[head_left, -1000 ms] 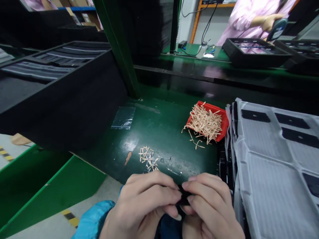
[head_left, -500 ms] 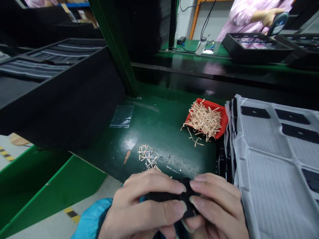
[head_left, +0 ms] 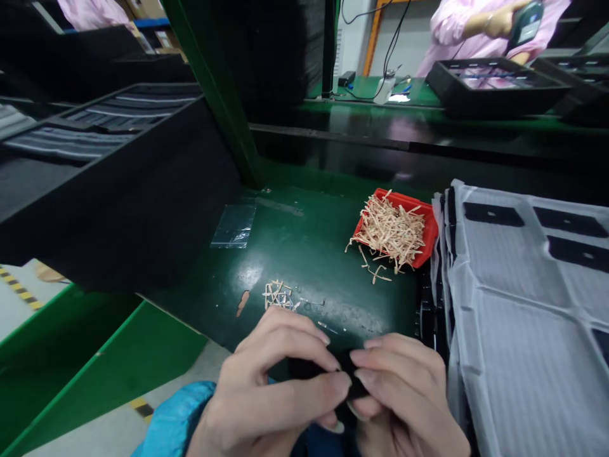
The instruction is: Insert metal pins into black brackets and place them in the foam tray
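At the bottom centre, my left hand point(head_left: 271, 381) and my right hand point(head_left: 409, 387) both grip a small flat black piece point(head_left: 356, 383). Thumb and forefinger of the left hand pinch its edge, while the right fingertips press on it from the other side. Most of the piece is hidden by my fingers, so its exact kind cannot be made out. Just beyond the left hand lies a small pile of pale strips point(head_left: 277, 294) mixed with clear scraps. A red bin point(head_left: 431, 238) heaped with pale narrow strips point(head_left: 392, 228) stands farther off.
On the right is a stack of trays point(head_left: 504, 273) covered in white sheeting, bearing black pads point(head_left: 493, 214). A clear zip bag point(head_left: 234, 226) lies on the green table point(head_left: 309, 247). Large black box point(head_left: 143, 184) at left; a pink-sleeved person point(head_left: 457, 28) holds a scanner point(head_left: 526, 25) across the bench.
My left thumb and forefinger have come closer together on the black piece, and my right fingers have shifted slightly left. Across the bench, the person's scanner has moved left and up.
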`<state>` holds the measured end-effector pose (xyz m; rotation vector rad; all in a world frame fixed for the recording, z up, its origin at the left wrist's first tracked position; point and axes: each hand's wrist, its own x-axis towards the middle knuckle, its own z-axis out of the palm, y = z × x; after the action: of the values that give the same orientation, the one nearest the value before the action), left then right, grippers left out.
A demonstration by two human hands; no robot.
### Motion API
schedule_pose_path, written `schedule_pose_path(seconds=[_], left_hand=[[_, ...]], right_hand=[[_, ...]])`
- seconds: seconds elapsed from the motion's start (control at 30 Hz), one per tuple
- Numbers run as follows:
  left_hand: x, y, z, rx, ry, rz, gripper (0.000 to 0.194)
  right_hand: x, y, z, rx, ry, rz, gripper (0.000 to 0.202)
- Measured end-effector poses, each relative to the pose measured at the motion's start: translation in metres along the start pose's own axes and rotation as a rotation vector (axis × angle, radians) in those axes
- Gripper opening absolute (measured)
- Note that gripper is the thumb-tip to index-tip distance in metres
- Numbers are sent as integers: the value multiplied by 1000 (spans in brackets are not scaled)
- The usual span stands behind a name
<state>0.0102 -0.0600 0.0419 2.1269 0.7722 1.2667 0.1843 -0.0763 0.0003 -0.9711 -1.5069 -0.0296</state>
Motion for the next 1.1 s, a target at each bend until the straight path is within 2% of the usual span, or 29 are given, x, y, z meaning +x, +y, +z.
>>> schedule_pose_path(seconds=[0.1, 0.3, 0.53, 0.73, 0.97, 1.1], left_hand=[[0, -3, 0, -38, 13, -30, 21], [-4, -10, -1, -142, -80, -65, 38], [-2, -10, -1, -121, -48, -60, 33], [-6, -10, 1, -104, -70, -56, 33], [-4, -8, 7, -33, -32, -98, 31], [-4, -9, 11, 15, 20, -112, 31]], right_hand=[[3, -2, 2, 85, -5, 73, 31], [2, -5, 5, 105, 32, 125, 30], [4, -5, 6, 131, -26, 119, 33], [0, -13, 18, 111, 126, 151, 29], [2, -21, 26, 178, 154, 302, 28], [1, -23, 31, 151, 162, 332, 29]])
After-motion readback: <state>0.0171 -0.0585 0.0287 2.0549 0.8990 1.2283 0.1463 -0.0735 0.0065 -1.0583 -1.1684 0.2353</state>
